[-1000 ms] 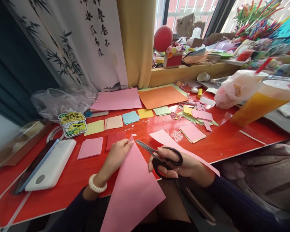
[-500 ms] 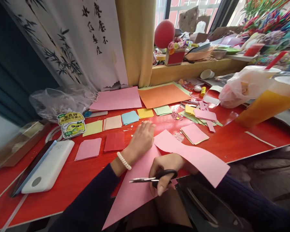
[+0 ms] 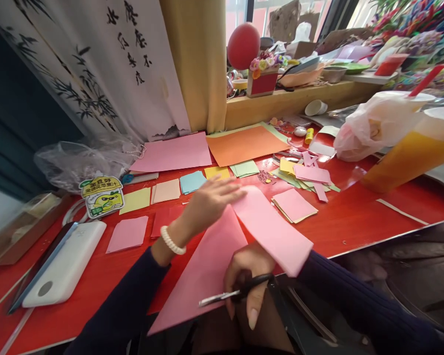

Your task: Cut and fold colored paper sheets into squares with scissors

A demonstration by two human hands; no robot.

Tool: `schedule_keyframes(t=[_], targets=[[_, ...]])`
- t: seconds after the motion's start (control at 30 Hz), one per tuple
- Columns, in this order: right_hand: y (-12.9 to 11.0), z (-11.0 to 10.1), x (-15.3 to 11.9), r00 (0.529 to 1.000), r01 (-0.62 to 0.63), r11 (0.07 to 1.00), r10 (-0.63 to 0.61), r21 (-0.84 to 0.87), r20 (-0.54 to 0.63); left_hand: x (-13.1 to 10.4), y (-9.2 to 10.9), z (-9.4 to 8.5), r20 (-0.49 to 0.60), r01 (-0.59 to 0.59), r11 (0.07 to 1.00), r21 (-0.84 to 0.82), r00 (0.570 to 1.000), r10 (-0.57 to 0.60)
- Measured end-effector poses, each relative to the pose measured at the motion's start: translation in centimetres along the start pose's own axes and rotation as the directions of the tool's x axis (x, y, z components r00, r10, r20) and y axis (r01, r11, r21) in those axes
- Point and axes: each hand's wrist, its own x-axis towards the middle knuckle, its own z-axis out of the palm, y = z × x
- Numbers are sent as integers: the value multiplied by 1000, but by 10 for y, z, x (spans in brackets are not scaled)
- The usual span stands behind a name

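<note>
My left hand (image 3: pixel 212 199) is spread over the top of the cut pink paper, its fingertips at the upper end of a pink strip (image 3: pixel 270 227). Black-handled scissors (image 3: pixel 237 292) are in my right hand (image 3: pixel 249 276), blades pointing left over the lower edge of the large pink sheet (image 3: pixel 203 271). The strip lies across my right wrist, split from the large sheet by a gap that narrows toward my left hand. Whether the two pieces still join under my fingers is hidden.
Small paper stacks, among them a blue one (image 3: pixel 192 182) and a pink one (image 3: pixel 295 204), lie on the red table (image 3: pixel 133 276). A white power bank (image 3: pixel 66 266) is left; an orange drink (image 3: pixel 410 158) stands right.
My left hand has lifted, its fingers spreading toward the strip. The strip's free end has swung down and left. My right hand has turned slightly, with the scissors tilting.
</note>
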Motion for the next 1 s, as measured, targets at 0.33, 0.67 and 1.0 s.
schedule_keyframes(t=[0.33,0.67,1.0], targets=[[18,3,-43,675,-100,922,-213,-373,-706,-79,-19,-84,-600,189,958,-215,748,-283],[30,-50,-58,20,-583,792,-208,-180,-978,-86,-10,-81,-415,178,769,-614,756,-506],[6,-99,-23,361,-508,755,-251,-415,-898,-82,-9,-88,-518,121,857,-500,752,-408]])
